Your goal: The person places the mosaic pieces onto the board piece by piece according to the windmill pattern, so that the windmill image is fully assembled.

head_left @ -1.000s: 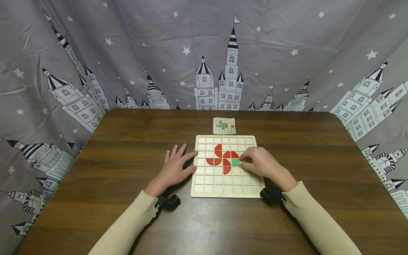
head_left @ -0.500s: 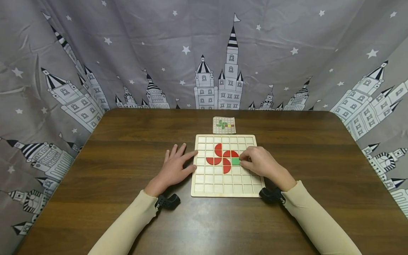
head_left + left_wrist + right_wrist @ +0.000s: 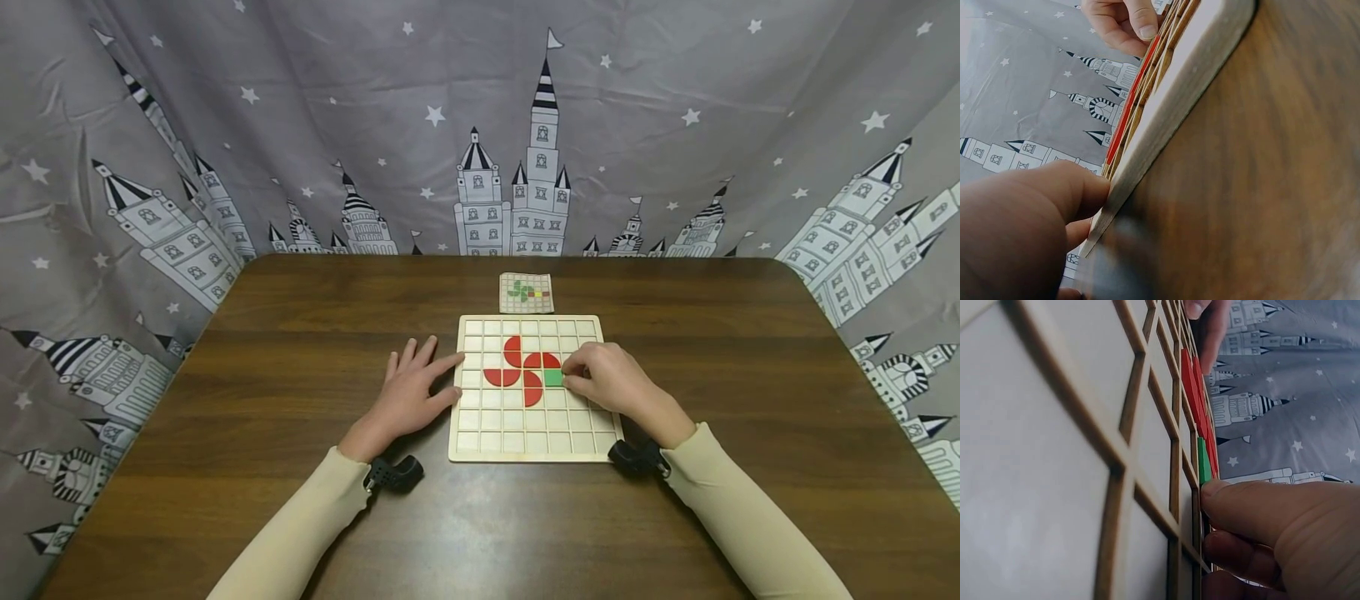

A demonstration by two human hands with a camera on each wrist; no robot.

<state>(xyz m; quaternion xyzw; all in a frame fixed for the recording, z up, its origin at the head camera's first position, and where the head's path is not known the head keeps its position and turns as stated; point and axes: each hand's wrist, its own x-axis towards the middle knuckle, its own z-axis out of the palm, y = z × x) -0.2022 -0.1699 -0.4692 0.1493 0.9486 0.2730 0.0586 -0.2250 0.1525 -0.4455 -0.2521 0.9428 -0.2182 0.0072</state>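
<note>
A light wooden grid board (image 3: 536, 425) lies on the brown table. Several red curved tiles (image 3: 502, 377) form a pinwheel in its cells. A green square tile (image 3: 552, 378) sits to the right of the lower right blade. My right hand (image 3: 611, 382) has thumb and forefinger bent together at the right edge of this tile, pinching it; the fingertips' undersides are hidden. In the right wrist view, the thumb (image 3: 1254, 509) meets the end of the green tile. My left hand (image 3: 412, 394) lies spread, with thumb and forefinger touching the board's left edge.
Behind the board lies a small pattern card (image 3: 527, 293) printed with a green pinwheel and a row of red and yellow squares. A grey curtain (image 3: 337, 108) with castles hangs beyond the table (image 3: 300, 325). Black wrist devices (image 3: 393, 474) are worn on both arms.
Both hands, the green tile and the board keep their places relative to each other. Only the head view shifts slightly, so everything appears a little higher.
</note>
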